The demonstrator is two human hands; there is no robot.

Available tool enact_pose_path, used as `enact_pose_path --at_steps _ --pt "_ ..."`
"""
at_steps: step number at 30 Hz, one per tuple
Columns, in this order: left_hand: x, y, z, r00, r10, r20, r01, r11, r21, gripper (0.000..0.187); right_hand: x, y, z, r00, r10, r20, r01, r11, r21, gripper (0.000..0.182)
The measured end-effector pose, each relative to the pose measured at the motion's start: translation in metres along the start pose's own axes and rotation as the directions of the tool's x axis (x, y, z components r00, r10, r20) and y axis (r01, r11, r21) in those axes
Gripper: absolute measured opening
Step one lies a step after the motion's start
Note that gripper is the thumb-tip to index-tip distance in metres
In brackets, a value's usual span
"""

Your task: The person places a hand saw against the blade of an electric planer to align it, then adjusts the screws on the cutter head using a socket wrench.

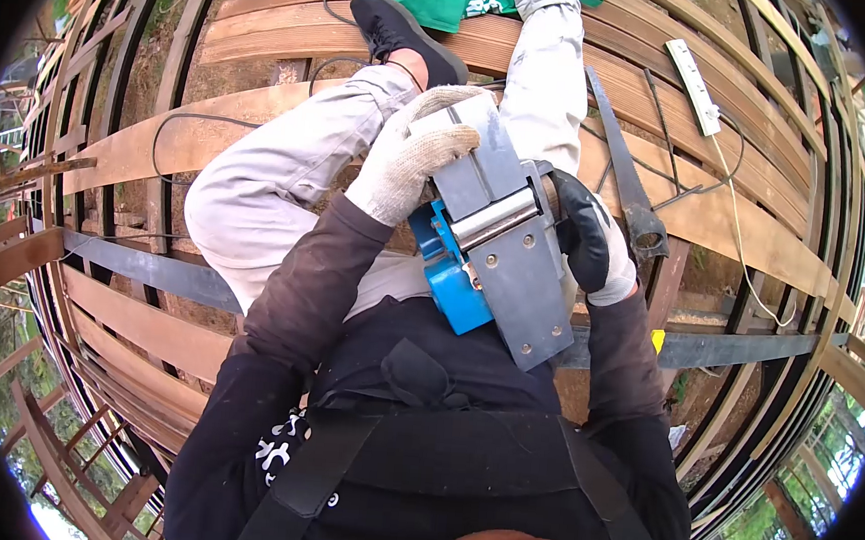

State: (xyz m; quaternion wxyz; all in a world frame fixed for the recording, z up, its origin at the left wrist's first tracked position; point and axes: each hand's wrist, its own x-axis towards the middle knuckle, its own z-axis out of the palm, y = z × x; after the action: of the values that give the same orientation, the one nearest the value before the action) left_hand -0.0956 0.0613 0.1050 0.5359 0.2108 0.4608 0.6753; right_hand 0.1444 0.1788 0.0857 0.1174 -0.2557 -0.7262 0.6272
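Observation:
An electric hand planer [523, 266] with a blue body lies over my lap, its grey metal sole and shiny cutter drum turned upward. My left hand [416, 153], in a white knit glove, is closed around the far end of the sole. On the planer's right side, level with the drum, my right hand [595, 236] wears a white glove with a black coating. Its fingers curl against the tool's side, and their tips are partly hidden.
A handsaw [625, 168] lies on the boards to my right. Beyond it is a white power strip [693, 88] with a pale cord [741, 226]. A green cloth [441, 0] lies by my feet. Gaps separate the wooden deck boards [233, 106], and dark cable loops run across them.

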Motion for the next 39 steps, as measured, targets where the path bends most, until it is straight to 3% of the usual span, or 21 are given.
enact_pose_path --at_steps 4,5,7,10,12,14,16,17,21,26,27,28,29,30,31,32,33,34,35,37,39 --pt "-0.002 -0.001 0.002 1.0 0.029 -0.01 -0.029 0.997 0.076 0.045 0.011 -0.003 0.012 0.987 -0.11 -0.121 0.089 0.983 -0.163 0.034" --pt "-0.002 -0.001 0.001 0.999 0.026 -0.019 -0.024 0.997 0.074 0.045 0.01 -0.004 0.009 0.981 0.17 -0.093 -0.157 0.978 0.134 0.031" --pt "-0.003 -0.002 -0.002 1.0 0.017 -0.024 -0.015 0.997 0.074 0.047 0.004 -0.026 0.003 0.986 0.164 -0.039 -0.162 0.986 0.034 0.031" --pt "-0.004 -0.003 -0.003 0.999 0.007 -0.034 -0.005 0.998 0.07 0.048 0.002 -0.011 0.003 0.995 0.098 0.013 -0.098 0.995 -0.016 0.031" --pt "-0.003 -0.003 -0.001 0.999 0.014 -0.036 -0.011 0.997 0.072 0.047 0.011 0.008 0.004 0.966 -0.24 -0.097 0.242 0.97 0.005 0.036" --pt "-0.003 -0.003 0.0 0.999 0.02 -0.042 -0.018 0.998 0.058 0.047 0.014 0.007 0.006 0.98 -0.175 -0.092 0.181 0.981 0.063 0.034" --pt "-0.004 -0.003 0.002 0.999 0.032 -0.04 -0.03 0.998 0.05 0.047 0.015 -0.004 0.01 0.994 0.09 -0.063 -0.079 0.985 0.155 0.035" --pt "-0.004 -0.003 0.002 0.998 0.045 -0.044 -0.043 0.998 0.038 0.047 0.016 -0.004 0.004 1.0 0.004 -0.018 -0.003 0.998 0.068 0.036" --pt "-0.007 0.001 0.003 0.998 0.042 -0.052 -0.038 0.997 0.068 0.047 0.006 -0.025 0.004 1.0 -0.021 0.004 0.021 0.999 0.027 0.036" --pt "-0.001 -0.007 -0.006 0.994 0.091 -0.053 -0.078 0.976 0.204 0.044 0.012 0.025 -0.007 0.978 -0.205 -0.046 0.206 0.979 0.007 0.037" --pt "-0.001 -0.01 -0.005 0.996 0.071 -0.058 -0.061 0.986 0.152 0.047 0.009 0.026 -0.012 0.992 -0.054 -0.111 0.084 0.955 0.286 0.036" --pt "0.0 -0.012 -0.009 0.996 0.053 -0.068 -0.045 0.993 0.105 0.049 0.008 0.028 -0.017 0.987 0.095 -0.133 -0.006 0.834 0.552 0.036" --pt "0.004 -0.016 -0.017 0.997 0.038 -0.064 -0.028 0.988 0.149 0.05 0.012 0.049 -0.032 0.938 0.186 -0.291 -0.05 0.908 0.417 0.035" --pt "0.002 -0.015 -0.018 0.999 -0.006 -0.052 0.008 1.0 0.03 0.046 0.011 0.076 -0.046 0.873 0.264 -0.411 -0.096 0.917 0.386 0.032" --pt "0.002 -0.016 -0.02 0.999 -0.007 -0.051 0.01 0.998 0.059 0.047 0.006 0.119 -0.063 0.797 0.298 -0.525 -0.092 0.919 0.383 0.024" --pt "0.004 -0.018 -0.022 0.999 -0.004 -0.047 0.008 0.996 0.086 0.048 -0.002 0.191 -0.091 0.668 0.201 -0.717 -0.3 0.954 -0.013 0.023" --pt "0.004 -0.024 -0.025 0.997 -0.026 -0.071 0.028 0.999 0.019 0.048 -0.012 0.19 -0.105 0.577 0.377 -0.725 -0.326 0.92 0.219 0.023" --pt "0.006 -0.025 -0.028 0.998 -0.032 -0.054 0.032 0.999 0.004 0.049 -0.024 0.239 -0.131 0.531 0.228 -0.816 -0.48 0.874 -0.069 0.023" --pt "0.007 -0.023 -0.023 0.998 -0.04 -0.046 0.038 0.999 -0.025 0.049 -0.031 0.231 -0.143 0.509 0.111 -0.854 -0.572 0.784 -0.24 0.023" --pt "0.009 -0.024 -0.022 0.997 -0.054 -0.056 0.053 0.999 -0.006 0.048 -0.03 0.231 -0.171 0.456 0.125 -0.881 -0.743 0.598 -0.3 0.03" --pt "0.012 -0.022 -0.015 0.993 0.008 -0.117 0.008 0.992 0.127 0.053 -0.019 0.241 -0.197 0.53 0.066 -0.845 -0.77 0.455 -0.447 0.041"
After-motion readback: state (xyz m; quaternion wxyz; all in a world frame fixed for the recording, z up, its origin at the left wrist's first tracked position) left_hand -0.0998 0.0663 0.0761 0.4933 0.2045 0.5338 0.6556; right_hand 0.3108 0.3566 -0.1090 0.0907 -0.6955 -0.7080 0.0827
